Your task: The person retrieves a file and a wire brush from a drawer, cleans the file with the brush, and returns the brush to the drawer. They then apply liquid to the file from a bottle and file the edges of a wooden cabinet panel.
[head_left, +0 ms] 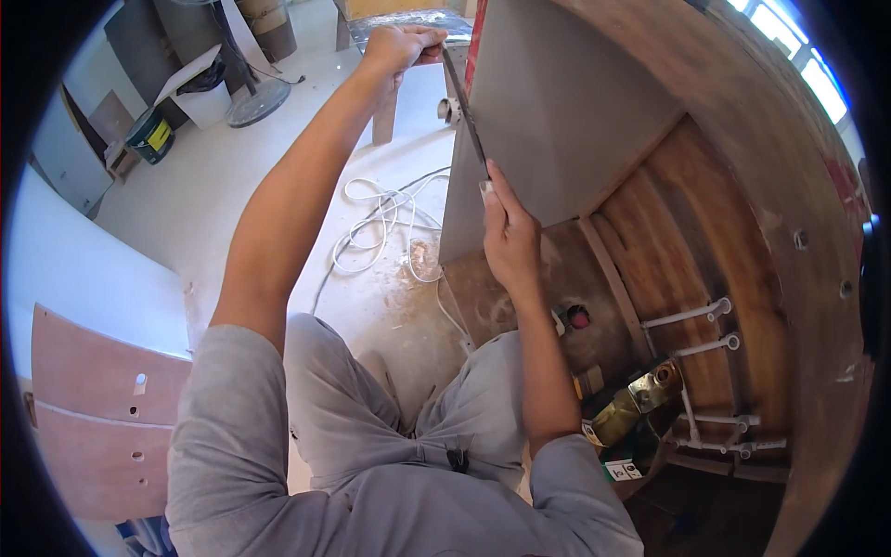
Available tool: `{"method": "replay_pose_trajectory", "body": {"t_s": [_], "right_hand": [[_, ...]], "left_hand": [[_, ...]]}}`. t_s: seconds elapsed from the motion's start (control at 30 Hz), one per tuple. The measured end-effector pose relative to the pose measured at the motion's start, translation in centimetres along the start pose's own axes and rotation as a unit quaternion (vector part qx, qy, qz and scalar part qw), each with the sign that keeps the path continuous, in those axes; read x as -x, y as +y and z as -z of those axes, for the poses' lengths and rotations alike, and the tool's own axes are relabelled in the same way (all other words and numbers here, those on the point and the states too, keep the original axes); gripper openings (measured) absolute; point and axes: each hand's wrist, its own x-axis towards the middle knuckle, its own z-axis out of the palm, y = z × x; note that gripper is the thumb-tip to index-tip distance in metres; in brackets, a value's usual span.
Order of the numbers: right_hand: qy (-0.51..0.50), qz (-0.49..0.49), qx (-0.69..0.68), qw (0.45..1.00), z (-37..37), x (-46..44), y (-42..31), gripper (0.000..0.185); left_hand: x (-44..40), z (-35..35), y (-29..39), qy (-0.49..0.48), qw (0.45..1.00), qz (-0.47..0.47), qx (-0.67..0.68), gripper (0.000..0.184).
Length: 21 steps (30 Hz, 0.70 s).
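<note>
A long, narrow dark bar that looks like a flat file (465, 107) slants along the near edge of a large grey panel (548, 102). My left hand (399, 51) is closed on its far end, thumb and fingers pinched together. My right hand (512, 237) grips the near end, with the index finger stretched along it; something small and white shows by the fingers. What lies inside the right palm is hidden. Red colouring (477, 42) marks the panel's upper edge, just beyond the bar. A round light-coloured fitting (447, 111) is beside the bar.
A curved wooden frame (742, 102) with white pipes (691, 316) surrounds my right side. Below it sit a gold-coloured tin (613, 418) and other items. White cable (371, 227) lies looped on the floor. Buckets (204, 100) and a stand base (258, 104) are far left.
</note>
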Motion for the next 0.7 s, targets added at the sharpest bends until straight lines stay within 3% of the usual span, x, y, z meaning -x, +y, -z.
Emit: {"method": "replay_pose_trajectory", "body": {"t_s": [0.13,0.33,0.47,0.7], "right_hand": [[-0.008,0.005,0.011,1.0,-0.6,-1.5,-0.5,0.037],[-0.001,-0.014,-0.03,0.999,1.2,2.8,-0.2,0.038],[-0.001,0.059,0.005,0.998,0.4,1.6,0.6,0.038],[-0.007,0.007,-0.007,1.0,0.4,1.4,0.1,0.04]], "left_hand": [[-1.8,0.4,0.2,0.003,0.999,0.03,-0.018,0.021],[2.6,-0.6,0.7,-0.039,0.998,-0.053,-0.004,0.021],[1.5,-0.1,-1.9,-0.024,0.999,-0.018,-0.026,0.019],[2.3,-0.4,0.4,-0.007,1.0,-0.029,0.009,0.023]]}}
